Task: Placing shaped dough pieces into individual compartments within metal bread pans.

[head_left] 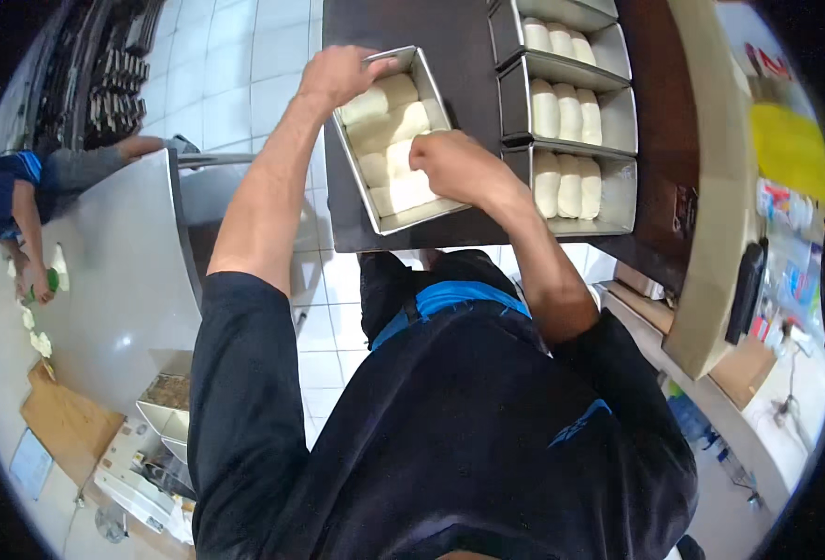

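A metal loaf tin holding several pale dough rolls lies tilted on a dark brown table. My left hand grips the tin's far left rim. My right hand presses with closed fingers on the dough rolls near the tin's near end. Both forearms reach up from my dark shirt at the lower edge.
Three more metal tins with dough rolls stand in a row at the table's right. A steel worktop at the left has dough pieces and another person's hand on it. Below it lie a wooden board and a scale. White tiled floor lies between.
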Available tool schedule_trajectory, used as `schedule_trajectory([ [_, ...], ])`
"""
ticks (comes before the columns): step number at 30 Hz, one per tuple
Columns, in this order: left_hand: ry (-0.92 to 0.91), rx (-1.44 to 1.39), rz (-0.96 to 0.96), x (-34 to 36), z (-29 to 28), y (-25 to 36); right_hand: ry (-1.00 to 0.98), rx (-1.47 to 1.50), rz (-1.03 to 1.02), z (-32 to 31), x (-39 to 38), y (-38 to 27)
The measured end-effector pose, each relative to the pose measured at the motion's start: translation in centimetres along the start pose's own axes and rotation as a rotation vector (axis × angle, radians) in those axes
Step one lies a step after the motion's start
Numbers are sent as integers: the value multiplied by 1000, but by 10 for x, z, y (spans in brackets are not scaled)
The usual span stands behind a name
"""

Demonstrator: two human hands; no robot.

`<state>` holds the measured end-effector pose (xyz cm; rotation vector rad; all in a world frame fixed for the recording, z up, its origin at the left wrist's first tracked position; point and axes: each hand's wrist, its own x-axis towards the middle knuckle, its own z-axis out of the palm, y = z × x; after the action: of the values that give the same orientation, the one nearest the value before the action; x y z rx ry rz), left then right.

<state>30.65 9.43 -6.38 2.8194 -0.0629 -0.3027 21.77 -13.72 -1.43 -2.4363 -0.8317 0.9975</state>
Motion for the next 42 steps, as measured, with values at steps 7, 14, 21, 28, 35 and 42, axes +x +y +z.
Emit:
schedule_trajectory([
  [7, 113, -704, -705, -143, 5, 15, 562, 374, 25, 0, -92, 26],
  [14, -185, -1700, -764, -290, 84, 128, 625, 535, 17, 16, -89, 12],
  [21, -744, -1277, -328, -264, 29, 50, 285, -28, -64, -44, -4, -5],
  [28, -244, -1350, -569, -305, 32, -62, 230, 11, 48, -49, 84, -47],
  [35, -295, -1207, -887, -405, 128, -220, 167, 132, 157, -30, 84, -34],
  [42, -434, -1225, -905, -472, 143, -361, 168, 354, 329, -2, 98, -13],
])
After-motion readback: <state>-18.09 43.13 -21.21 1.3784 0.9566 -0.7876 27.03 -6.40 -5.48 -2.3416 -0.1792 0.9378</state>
